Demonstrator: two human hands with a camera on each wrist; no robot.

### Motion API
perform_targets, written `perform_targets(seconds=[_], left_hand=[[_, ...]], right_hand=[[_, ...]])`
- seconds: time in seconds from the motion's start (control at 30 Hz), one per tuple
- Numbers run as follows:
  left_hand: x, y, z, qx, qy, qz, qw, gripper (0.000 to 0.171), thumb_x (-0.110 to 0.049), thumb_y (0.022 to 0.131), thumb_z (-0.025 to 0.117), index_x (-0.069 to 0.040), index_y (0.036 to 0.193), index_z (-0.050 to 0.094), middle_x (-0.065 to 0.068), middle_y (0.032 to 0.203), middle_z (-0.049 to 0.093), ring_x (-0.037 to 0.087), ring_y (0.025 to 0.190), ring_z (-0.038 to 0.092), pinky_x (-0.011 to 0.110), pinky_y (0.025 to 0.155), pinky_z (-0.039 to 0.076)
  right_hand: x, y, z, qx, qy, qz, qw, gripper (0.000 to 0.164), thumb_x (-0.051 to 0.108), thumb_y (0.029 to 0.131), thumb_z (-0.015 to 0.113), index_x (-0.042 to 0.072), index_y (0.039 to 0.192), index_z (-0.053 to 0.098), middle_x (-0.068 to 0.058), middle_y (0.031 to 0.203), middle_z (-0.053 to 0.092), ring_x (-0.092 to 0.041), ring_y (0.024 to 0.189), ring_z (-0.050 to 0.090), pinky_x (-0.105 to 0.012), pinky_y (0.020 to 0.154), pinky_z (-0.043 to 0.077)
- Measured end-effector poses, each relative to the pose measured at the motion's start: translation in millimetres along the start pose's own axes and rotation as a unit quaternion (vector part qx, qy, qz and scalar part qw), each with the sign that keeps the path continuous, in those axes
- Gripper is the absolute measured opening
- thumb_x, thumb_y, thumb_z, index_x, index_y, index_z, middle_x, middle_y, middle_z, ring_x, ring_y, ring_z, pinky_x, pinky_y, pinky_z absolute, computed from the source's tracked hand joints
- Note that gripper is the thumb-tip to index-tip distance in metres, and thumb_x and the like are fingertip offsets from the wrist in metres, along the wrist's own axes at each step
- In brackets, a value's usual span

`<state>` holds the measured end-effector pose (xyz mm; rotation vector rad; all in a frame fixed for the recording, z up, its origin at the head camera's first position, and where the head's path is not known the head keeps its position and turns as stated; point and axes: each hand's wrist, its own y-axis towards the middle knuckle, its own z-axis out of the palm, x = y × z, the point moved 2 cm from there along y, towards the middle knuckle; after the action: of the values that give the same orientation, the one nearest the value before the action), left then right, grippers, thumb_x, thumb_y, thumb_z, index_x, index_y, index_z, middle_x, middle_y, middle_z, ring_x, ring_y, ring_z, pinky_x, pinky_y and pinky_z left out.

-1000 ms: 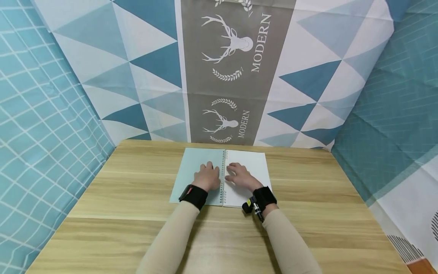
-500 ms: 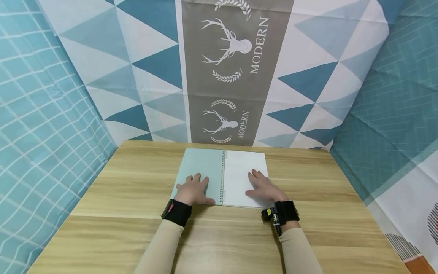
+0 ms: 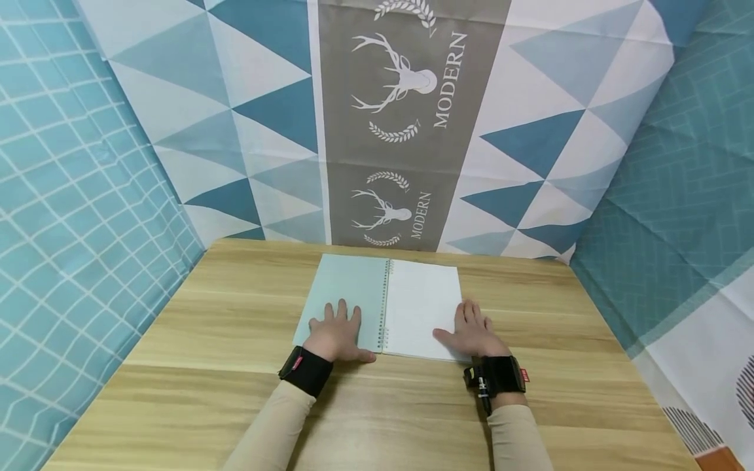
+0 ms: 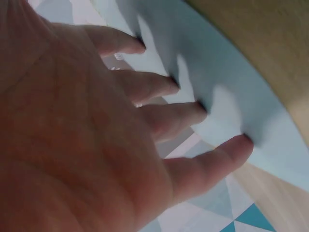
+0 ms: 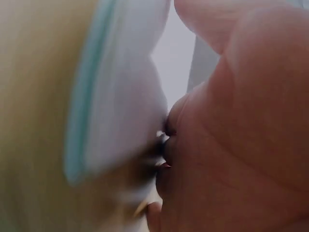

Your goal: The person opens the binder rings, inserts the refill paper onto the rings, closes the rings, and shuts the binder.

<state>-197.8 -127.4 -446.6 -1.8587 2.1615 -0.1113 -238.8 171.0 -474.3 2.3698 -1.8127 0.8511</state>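
Observation:
A spiral-bound notebook (image 3: 415, 301) lies spread on the table, a pale green cover (image 3: 350, 278) on the left and a white page on the right. My left hand (image 3: 334, 333) has its fingers spread over the lower part of the cover, the thumb reaching past the bottom edge near the spiral. In the left wrist view its fingertips (image 4: 244, 142) touch the green surface. My right hand (image 3: 474, 333) lies across the page's right edge, thumb over the paper and fingers extending beyond it. The right wrist view shows the notebook's layered edge (image 5: 89, 96) close beside that palm.
The wooden table (image 3: 235, 314) extends around the notebook on all sides. Behind it hangs a patterned cloth (image 3: 389, 131) with deer heads and triangles. Blue tile-patterned sheets stand at the left and right. Black bands (image 3: 306, 371) circle both wrists.
Both hands have drawn apart from the spiral toward the outer sides of the notebook and somewhat nearer the body. The right hand has slid on to the page's right edge. The notebook stays open.

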Motion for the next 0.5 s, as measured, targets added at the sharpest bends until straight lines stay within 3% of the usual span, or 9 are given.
perform_targets(seconds=[0.17,0.27,0.4,0.5], left_hand=[[5.1,0.9,-0.9,0.023,-0.030,0.019,0.9991,0.105,-0.067,0.081,0.073,-0.007,0.158,0.035,0.030,0.164,0.024,0.053,0.151,0.024,0.076,0.106,0.034],[10.4,3.6,-4.1,0.013,-0.057,0.037,0.9976,0.095,-0.061,0.089,0.068,-0.007,0.159,0.032,0.030,0.165,0.023,0.052,0.151,0.024,0.077,0.109,0.031],[13.9,8.2,-12.9,-0.052,-0.071,0.069,0.9937,0.078,-0.055,0.100,0.055,-0.011,0.161,0.030,0.026,0.166,0.024,0.047,0.153,0.026,0.075,0.111,0.031],[10.8,9.5,-20.5,-0.111,-0.070,0.084,0.9878,0.072,-0.057,0.105,0.042,-0.016,0.162,0.028,0.022,0.168,0.023,0.043,0.155,0.025,0.073,0.113,0.030]], right_hand=[[-12.0,-6.6,-7.8,-0.010,0.022,0.014,1.000,0.108,0.065,0.099,0.044,-0.018,0.155,0.002,-0.039,0.163,-0.009,-0.053,0.153,-0.011,-0.075,0.118,-0.001],[-15.6,-13.4,-14.3,-0.024,0.033,0.023,0.999,0.107,0.066,0.099,0.043,-0.017,0.156,0.004,-0.038,0.164,-0.007,-0.053,0.154,-0.008,-0.075,0.118,0.000],[-17.8,-18.6,-25.3,-0.074,0.060,-0.003,0.995,0.098,0.062,0.103,0.041,-0.011,0.159,0.006,-0.032,0.168,-0.001,-0.049,0.156,-0.003,-0.071,0.121,0.003],[-7.6,-21.5,-35.1,-0.115,0.057,-0.033,0.991,0.091,0.061,0.105,0.036,-0.007,0.160,0.008,-0.027,0.169,0.003,-0.045,0.158,0.001,-0.068,0.123,0.005]])
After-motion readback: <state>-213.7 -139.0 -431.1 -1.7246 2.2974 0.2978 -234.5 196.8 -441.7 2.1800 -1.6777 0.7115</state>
